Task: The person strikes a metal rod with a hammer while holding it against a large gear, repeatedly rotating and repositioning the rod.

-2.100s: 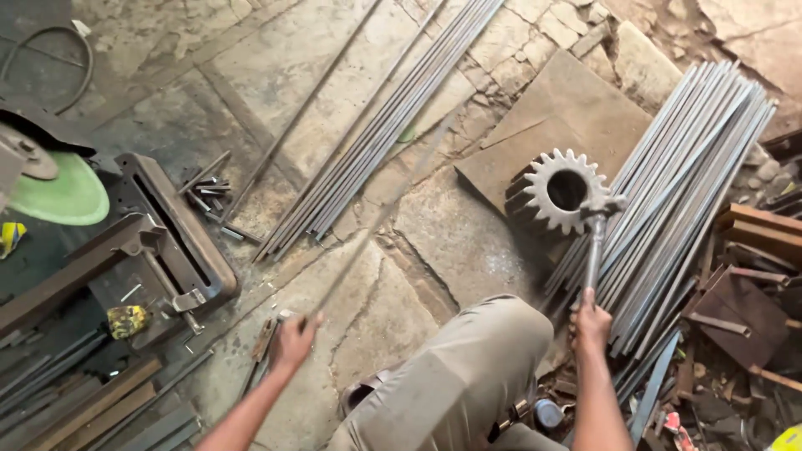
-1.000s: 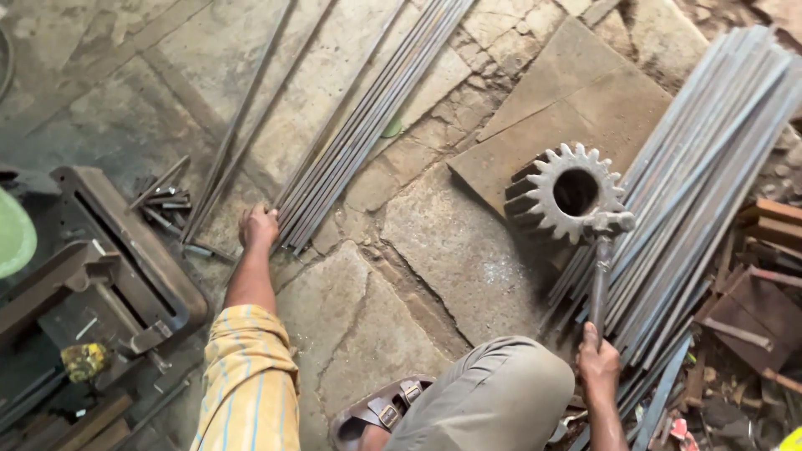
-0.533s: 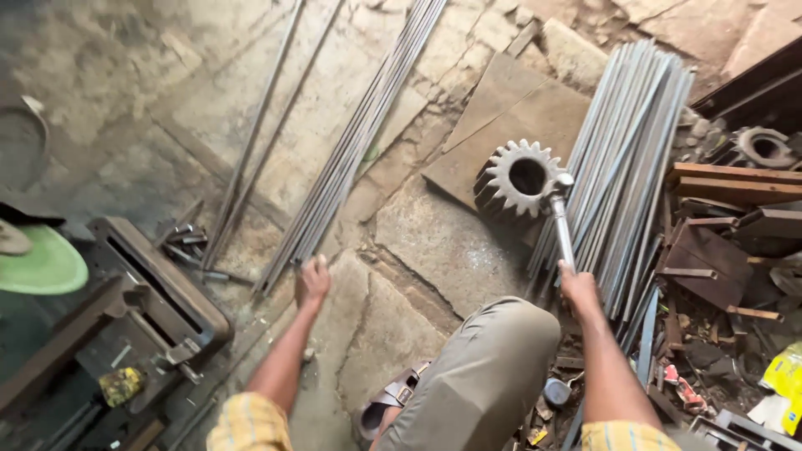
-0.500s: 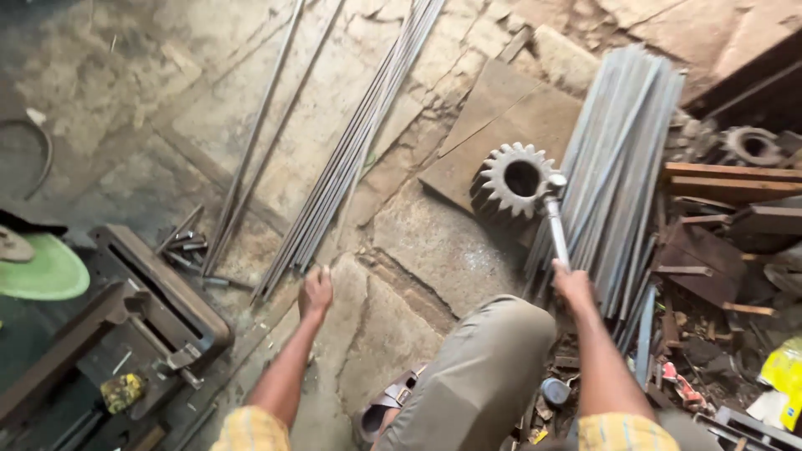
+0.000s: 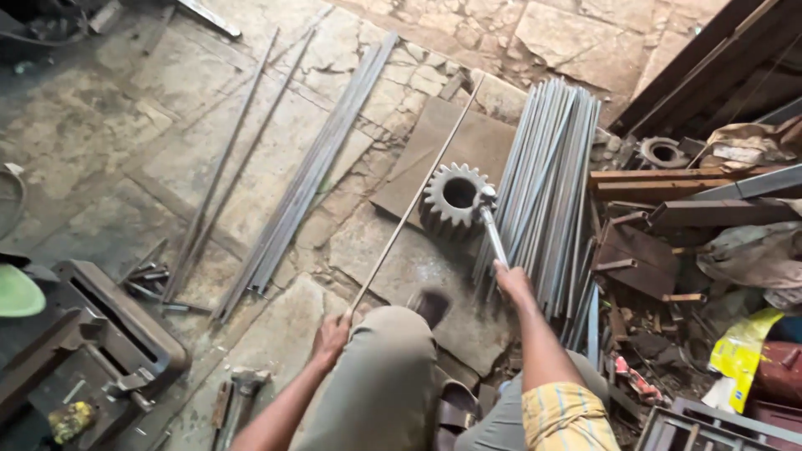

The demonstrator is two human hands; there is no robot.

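L hand point(image 5: 332, 336) is closed round the near end of a thin steel rod point(image 5: 415, 196), fingers wrapped on it just beside the bent knee. From that grip the rod runs up and away to the right, over the cracked stone floor point(image 5: 276, 125), past the left side of the gear point(image 5: 454, 199) and on across the flat metal plate point(image 5: 476, 142); far end sits near the plate's top edge. Can't tell if the rod touches the gear or just passes beside it.

R hand point(image 5: 511, 281) is fisted on the lower end of a hammer handle point(image 5: 494, 235). Handle rises up-left from the fist, and the hammer head point(image 5: 485, 196) rests at the gear's right rim, touching or v. close. Gear lies flat, bore up, on the near corner of the plate.

Big bundle of steel rods point(image 5: 547, 192) lies just right of the hammer. Second, narrower bundle point(image 5: 309, 179) lies well left of the held rod. Another hammer point(image 5: 241, 388) lies on the floor near the L forearm.
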